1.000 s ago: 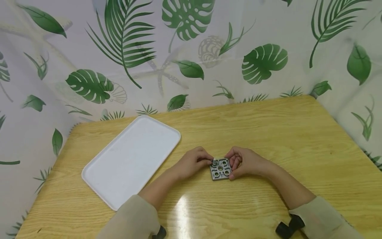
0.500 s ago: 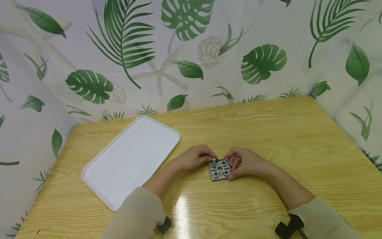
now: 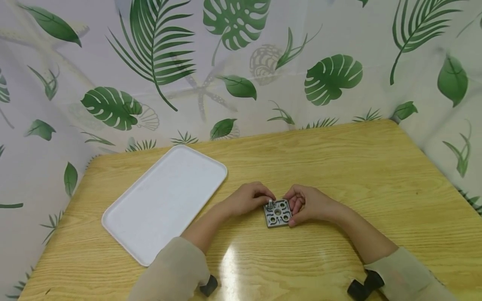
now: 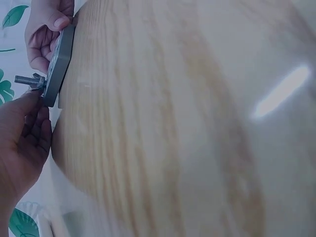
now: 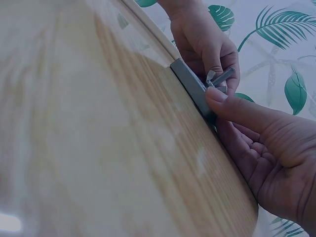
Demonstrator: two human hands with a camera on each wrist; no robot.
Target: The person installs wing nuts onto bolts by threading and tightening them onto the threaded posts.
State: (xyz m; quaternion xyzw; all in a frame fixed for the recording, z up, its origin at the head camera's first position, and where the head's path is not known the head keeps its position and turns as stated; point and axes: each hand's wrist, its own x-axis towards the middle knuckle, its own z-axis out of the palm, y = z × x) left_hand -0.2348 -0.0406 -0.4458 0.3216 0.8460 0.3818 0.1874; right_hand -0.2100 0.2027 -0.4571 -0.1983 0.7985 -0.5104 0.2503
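A square grey metal plate (image 3: 278, 219) with round holes lies flat on the wooden table. From its far left corner a threaded bolt (image 4: 22, 79) stands up, with a wing nut (image 4: 38, 82) low on it, near the plate's face. My left hand (image 3: 246, 199) has its thumb and forefinger at the wing nut, beside the bolt. On the opposite side my right hand (image 3: 311, 204) holds the plate by its right edge, thumb on the near corner and fingers at the far one. In the right wrist view the wing nut's wings (image 5: 211, 78) show next to the left thumb.
A white rectangular tray (image 3: 165, 200) lies at an angle on the left of the table (image 3: 339, 163). Behind the table hangs a leaf-patterned cloth (image 3: 286, 88). Black wrist devices (image 3: 209, 286) sit by both sleeves.
My left fingers have shifted slightly right and behind the bolt, which now shows more clearly. The left forearm has moved a little to the right. The plate and right hand stay nearly still.
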